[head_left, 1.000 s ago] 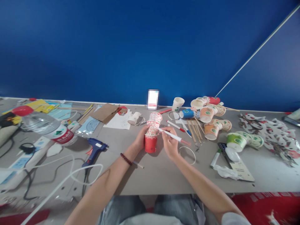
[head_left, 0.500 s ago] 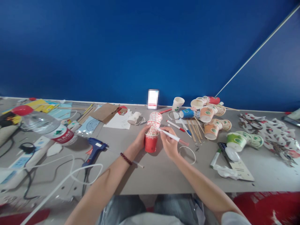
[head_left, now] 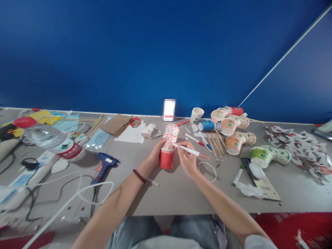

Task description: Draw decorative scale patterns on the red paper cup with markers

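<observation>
In the middle of the grey table stands a stack of joined paper cups [head_left: 167, 158], red at the bottom, with red-and-white scale patterns above. My left hand [head_left: 156, 152] is wrapped round its left side at the middle. My right hand [head_left: 188, 159] grips a white marker with a red end [head_left: 193, 151]. The marker's tip meets the patterned middle part from the right. Red curved lines cover the white paper there. My left fingertips are partly hidden behind the cups.
A blue glue gun [head_left: 105, 166], a water bottle [head_left: 52, 138] and a power strip [head_left: 28, 180] lie left. Wooden sticks [head_left: 215, 143], blue [head_left: 206, 125], orange [head_left: 233, 144] and green [head_left: 261, 157] cups lie right. A phone-like screen [head_left: 169, 110] stands behind.
The marker in my right hand has tilted slightly flatter, its tip a little lower on the patterned part. My left hand and the cups have barely moved.
</observation>
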Motion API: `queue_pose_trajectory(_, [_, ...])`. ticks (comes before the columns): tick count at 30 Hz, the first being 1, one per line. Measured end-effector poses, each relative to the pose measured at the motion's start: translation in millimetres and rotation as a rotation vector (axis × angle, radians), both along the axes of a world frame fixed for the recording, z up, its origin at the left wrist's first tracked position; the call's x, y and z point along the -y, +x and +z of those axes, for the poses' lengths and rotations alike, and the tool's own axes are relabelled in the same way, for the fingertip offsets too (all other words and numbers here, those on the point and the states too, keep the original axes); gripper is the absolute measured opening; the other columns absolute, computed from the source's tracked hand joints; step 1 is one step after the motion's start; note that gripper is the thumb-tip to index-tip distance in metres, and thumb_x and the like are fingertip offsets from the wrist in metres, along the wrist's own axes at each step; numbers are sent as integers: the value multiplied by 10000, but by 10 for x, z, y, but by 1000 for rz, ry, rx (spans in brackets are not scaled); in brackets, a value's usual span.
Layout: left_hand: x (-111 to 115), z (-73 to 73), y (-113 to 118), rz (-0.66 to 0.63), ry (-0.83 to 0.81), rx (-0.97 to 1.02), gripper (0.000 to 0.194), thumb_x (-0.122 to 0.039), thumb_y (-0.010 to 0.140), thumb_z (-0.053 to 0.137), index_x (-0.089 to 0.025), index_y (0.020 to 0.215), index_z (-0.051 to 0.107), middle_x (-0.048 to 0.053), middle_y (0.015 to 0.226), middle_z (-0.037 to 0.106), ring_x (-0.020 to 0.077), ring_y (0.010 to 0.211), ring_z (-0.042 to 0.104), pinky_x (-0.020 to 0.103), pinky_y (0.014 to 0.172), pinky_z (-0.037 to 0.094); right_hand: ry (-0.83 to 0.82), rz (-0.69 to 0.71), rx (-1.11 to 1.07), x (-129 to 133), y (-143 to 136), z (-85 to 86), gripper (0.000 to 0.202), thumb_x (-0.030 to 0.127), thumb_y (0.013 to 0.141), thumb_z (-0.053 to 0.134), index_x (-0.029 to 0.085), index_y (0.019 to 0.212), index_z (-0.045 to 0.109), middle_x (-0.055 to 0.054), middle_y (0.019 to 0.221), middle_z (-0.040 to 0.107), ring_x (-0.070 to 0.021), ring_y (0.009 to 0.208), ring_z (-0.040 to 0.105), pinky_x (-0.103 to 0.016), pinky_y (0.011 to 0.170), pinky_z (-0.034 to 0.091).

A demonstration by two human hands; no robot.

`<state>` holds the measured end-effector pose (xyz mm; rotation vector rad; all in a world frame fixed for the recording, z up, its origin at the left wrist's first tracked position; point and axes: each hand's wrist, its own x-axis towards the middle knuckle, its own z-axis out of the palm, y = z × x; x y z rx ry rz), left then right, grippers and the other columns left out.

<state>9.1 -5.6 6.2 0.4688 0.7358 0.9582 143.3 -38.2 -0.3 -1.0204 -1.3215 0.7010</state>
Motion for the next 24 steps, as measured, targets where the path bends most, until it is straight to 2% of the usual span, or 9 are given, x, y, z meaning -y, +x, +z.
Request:
queue_pose_trajectory(7, [-41, -70, 22, 87, 68, 37, 255, -365, 718, 679, -135, 810, 617, 54, 685, 679, 169, 573, 619, 274, 575, 462, -2, -12, -8, 5, -7, -2, 116, 325, 849, 559, 210, 862, 570, -13, 766, 603, -155, 678, 570, -292, 619, 456])
queue_pose_trajectory(16, [-24, -29, 20, 67, 40, 9, 270, -381, 716, 681, -140, 815, 609, 41, 641, 664, 162, 527, 597, 278, 556, 446, -22, -37, -29, -15, 4, -42, 142, 345, 854, 560, 209, 893, 572, -31, 810, 612, -166, 721, 593, -308, 665, 473])
queue_pose_trajectory(24, [-33, -65, 8, 54, 54, 47, 251, -374, 742, 670, -148, 838, 621, 47, 681, 679, 179, 581, 622, 291, 603, 463, -4, 1, 8, 6, 7, -22, 135, 345, 855, 558, 212, 871, 571, -13, 757, 595, -155, 673, 564, -287, 604, 454])
